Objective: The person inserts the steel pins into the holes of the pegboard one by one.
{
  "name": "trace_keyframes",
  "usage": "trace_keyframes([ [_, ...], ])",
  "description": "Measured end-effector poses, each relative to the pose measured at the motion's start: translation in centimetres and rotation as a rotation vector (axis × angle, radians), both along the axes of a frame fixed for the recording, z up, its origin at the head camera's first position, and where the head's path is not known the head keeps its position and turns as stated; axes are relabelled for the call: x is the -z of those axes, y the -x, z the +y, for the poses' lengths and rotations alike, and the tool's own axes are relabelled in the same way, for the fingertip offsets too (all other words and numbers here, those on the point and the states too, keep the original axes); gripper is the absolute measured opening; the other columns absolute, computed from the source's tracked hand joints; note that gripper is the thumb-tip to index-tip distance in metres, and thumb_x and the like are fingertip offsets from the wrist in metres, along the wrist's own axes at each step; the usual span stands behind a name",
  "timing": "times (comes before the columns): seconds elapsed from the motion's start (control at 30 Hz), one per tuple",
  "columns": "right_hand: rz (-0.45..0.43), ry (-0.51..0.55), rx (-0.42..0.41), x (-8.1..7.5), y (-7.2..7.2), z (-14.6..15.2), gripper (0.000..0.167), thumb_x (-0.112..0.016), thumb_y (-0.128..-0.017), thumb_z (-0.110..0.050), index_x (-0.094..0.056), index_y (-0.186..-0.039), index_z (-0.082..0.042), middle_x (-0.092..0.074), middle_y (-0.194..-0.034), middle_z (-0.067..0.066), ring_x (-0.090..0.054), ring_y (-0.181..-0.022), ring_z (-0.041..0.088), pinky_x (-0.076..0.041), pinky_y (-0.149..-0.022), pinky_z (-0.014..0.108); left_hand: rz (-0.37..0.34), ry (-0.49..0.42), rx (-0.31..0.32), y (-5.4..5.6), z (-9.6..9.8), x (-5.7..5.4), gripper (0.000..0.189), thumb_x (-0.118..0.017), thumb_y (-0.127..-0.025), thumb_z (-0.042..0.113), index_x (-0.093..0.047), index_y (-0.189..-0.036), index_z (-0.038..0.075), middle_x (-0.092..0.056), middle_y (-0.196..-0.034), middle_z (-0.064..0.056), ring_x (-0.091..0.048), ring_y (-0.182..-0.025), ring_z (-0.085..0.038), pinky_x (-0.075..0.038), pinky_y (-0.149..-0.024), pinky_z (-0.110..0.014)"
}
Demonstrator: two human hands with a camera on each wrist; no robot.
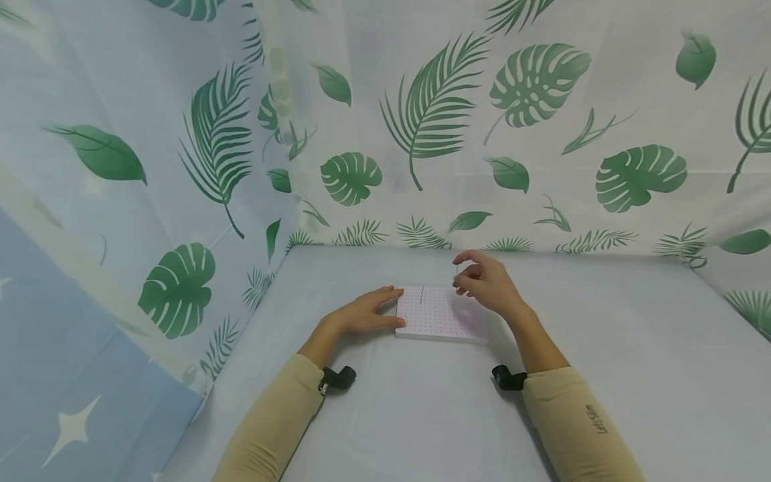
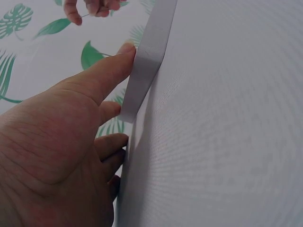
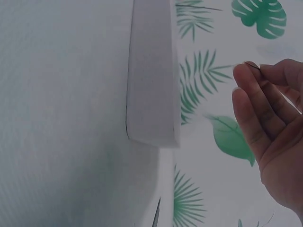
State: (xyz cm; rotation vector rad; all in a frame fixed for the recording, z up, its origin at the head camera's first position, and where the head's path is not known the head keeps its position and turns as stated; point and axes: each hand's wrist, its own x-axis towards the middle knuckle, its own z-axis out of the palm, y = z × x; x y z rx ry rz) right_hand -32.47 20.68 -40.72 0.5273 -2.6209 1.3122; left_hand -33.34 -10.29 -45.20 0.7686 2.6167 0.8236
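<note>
The flat, white, perforated board (image 1: pixel 442 320) lies against your left hand (image 1: pixel 363 314), whose extended fingers probably steady its edge. Your right hand (image 1: pixel 489 286) pinches a slender, pale rod (image 1: pixel 456 270), likely for fine control; a thin, dark rod (image 1: pixel 421 294) stands between both hands.

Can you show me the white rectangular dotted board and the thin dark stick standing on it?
White rectangular dotted board (image 1: pixel 440 316): head view, middle of its top.
Thin dark stick (image 1: pixel 421 295): head view, middle of its shaft.
</note>
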Motion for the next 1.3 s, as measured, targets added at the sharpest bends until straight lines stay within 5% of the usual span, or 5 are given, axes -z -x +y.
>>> trace_keyframes([
  [0.47, 0.021, 0.032, -0.014, 0.5, 0.1, -2.5, 0.014, -0.068, -0.1, -0.008, -0.065, -0.113, -0.009, -0.079, -0.096, 0.014, -0.076, -0.082, 0.025, -0.059, -0.069, 0.03, -0.002, 0.001, 0.001, 0.0, -0.1, 0.0, 0.085, -0.067, -0.094, 0.062, -0.035, -0.164, 0.026, -0.023, -0.174, -0.006, -0.019, -0.162, -0.03, -0.019, -0.131, -0.054],
  [1.3, -0.029, -0.088, -0.066, 1.6, 0.2, -4.6, 0.009, -0.067, -0.101, -0.007, -0.072, -0.107, -0.002, -0.077, -0.096, 0.012, -0.073, -0.083, 0.019, -0.058, -0.073, 0.031, -0.009, -0.03, -0.002, 0.1, -0.2, 0.2, 0.085, -0.069, -0.093, 0.061, -0.036, -0.164, 0.026, -0.023, -0.174, -0.006, -0.019, -0.162, -0.029, -0.02, -0.13, -0.056],
])
